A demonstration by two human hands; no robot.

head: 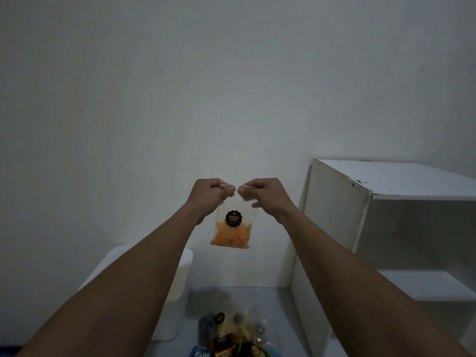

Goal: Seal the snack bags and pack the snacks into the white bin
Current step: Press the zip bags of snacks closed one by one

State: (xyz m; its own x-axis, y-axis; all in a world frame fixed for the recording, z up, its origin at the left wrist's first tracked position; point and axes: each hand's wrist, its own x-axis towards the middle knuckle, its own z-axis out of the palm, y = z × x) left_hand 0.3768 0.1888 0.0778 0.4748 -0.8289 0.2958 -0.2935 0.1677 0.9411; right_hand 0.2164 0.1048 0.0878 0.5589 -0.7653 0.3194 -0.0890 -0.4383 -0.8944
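Left hand and right hand pinch the top edge of the clear snack bag. Below the fingers hang a black label and orange snacks. Seal state appears unclear.

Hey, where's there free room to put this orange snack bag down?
Bare grey surface lies between the white bin and the shelf unit, behind the snack pile. The unit's lower shelf shows bare too. Crowded: the pile itself.

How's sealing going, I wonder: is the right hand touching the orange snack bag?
Touching. The head view shows the right hand pinching the top edge of the orange snack bag.
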